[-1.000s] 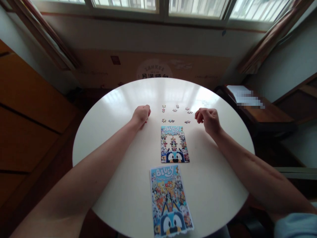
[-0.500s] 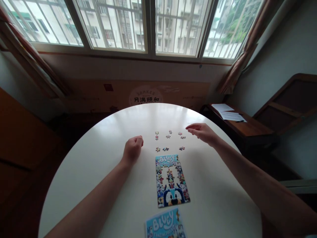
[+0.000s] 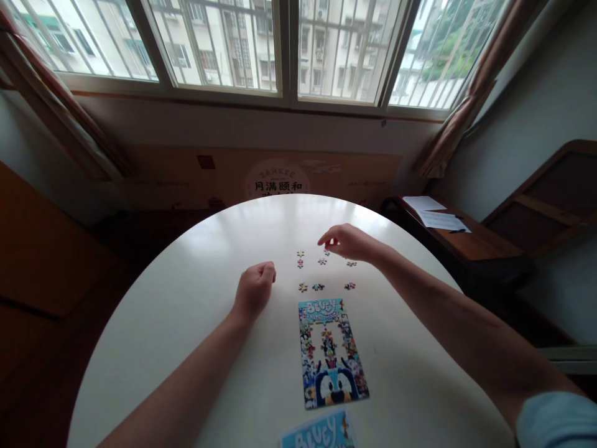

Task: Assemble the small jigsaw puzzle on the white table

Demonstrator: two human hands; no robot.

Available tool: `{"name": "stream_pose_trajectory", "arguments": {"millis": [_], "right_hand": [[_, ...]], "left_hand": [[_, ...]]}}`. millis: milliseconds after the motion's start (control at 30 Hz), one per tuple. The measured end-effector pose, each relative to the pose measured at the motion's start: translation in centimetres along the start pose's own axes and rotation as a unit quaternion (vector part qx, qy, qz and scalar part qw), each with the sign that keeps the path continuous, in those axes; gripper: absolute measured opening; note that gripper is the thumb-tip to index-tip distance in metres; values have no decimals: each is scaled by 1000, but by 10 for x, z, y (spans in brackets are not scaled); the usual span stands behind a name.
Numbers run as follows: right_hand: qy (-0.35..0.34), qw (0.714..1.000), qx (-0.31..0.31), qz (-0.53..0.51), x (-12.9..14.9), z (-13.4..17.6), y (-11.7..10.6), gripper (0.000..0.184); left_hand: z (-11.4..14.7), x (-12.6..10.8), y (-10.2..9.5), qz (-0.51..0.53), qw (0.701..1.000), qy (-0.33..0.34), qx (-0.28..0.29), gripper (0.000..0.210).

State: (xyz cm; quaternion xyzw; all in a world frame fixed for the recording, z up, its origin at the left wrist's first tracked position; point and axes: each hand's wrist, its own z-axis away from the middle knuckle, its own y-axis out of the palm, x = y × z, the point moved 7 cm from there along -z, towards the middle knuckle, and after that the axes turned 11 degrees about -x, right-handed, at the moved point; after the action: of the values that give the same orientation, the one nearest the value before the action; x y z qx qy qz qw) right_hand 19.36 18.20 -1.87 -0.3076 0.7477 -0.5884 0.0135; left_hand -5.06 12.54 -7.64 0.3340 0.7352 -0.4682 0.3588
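My left hand rests on the white table as a closed fist, left of the loose jigsaw pieces, with nothing showing in it. Over the far pieces hovers my right hand, its fingers curved and a gap between index finger and thumb. One loose piece lies partly under it, another piece just nearer. Several more lie about, such as a piece to the left and a piece nearer me. A partly assembled Bluey jigsaw puzzle lies in front, gaps around its middle column.
A blue Bluey sheet or box is cut off at the bottom edge. The round white table carries everything. Beyond its right side stands a wooden desk with papers and pens. Barred windows face me.
My right hand has moved left, from beside the right-hand pieces to above the far middle ones. My left fist stays in place on the table. The view has shifted slightly.
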Motion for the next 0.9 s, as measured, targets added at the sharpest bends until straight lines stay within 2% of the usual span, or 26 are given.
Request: {"name": "stream_pose_trajectory", "arguments": {"millis": [100,167,367,667,800,900], "right_hand": [[-86,995,39,19,42,-3,27,35],[-122,990,59,40,57,-6,38,35],[-180,971,134,85,63,-15,50,27],[-152,960,198,128,68,-23,55,17],[-128,966,203,100,67,-22,49,15],[-109,975,185,51,67,-12,36,10]], "left_hand": [[1,-1,-1,-3,1000,2,-3,32],[1,-1,-1,-6,1000,0,-4,32],[1,1,2,-17,1000,-12,2,31],[0,-2,4,-18,1000,3,1,33],[1,-5,3,-16,1000,15,2,32],[1,-6,3,-13,999,29,4,33]]}}
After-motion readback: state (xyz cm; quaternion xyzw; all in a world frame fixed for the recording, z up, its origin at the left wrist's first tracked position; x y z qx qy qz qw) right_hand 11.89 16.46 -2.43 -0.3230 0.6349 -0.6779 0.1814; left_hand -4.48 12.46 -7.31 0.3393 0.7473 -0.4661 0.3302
